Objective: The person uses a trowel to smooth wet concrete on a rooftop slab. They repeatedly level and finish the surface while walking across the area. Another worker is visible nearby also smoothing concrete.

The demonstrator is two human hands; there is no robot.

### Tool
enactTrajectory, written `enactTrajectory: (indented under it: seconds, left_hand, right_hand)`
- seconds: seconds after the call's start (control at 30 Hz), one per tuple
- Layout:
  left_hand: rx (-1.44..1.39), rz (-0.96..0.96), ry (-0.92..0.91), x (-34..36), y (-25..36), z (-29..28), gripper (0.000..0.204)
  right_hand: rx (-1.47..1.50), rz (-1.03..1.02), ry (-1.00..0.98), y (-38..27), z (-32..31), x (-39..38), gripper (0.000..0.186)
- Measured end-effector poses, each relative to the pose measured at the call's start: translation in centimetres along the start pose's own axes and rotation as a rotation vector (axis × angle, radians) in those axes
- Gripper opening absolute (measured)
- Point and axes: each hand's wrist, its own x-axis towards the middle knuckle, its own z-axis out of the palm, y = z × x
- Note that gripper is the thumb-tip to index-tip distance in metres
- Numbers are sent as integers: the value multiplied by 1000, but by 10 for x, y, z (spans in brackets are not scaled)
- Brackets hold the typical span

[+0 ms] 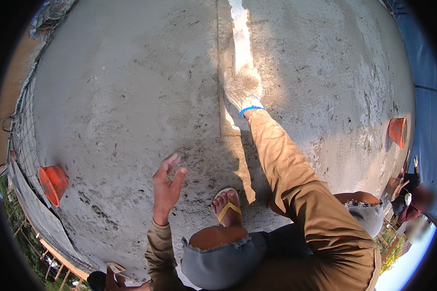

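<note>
My left hand [168,184] is bare and held open over the rough grey cement surface [107,97], its fingers slightly bent and holding nothing. My right hand [243,87], in a pale knitted glove with a blue cuff, grips a long, straight, cement-coated bar [225,43] running away from me, partly in bright light. Its fingertips are hard to make out. My foot [226,208] in a yellow-strapped sandal rests below, beside the near part of the bar.
Orange buckets stand at left [53,184] and right [397,132]. Wire mesh [24,136] and a slab edge run along the left. A co-worker [410,196] crouches at far right beside blue sheeting [425,77]. Another person's limbs [121,279] show at bottom left.
</note>
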Motion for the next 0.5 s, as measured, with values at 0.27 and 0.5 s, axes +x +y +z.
enactTrajectory:
  seconds: [0.27,0.5]
  left_hand:
    - [-28,-316,114,-114,-19,-41,28]
    - [401,455,-259,47,116,26,35]
  right_hand:
    - [142,-183,-148,-84,21,38,63]
    - [159,-404,-445,12,-31,-59,71]
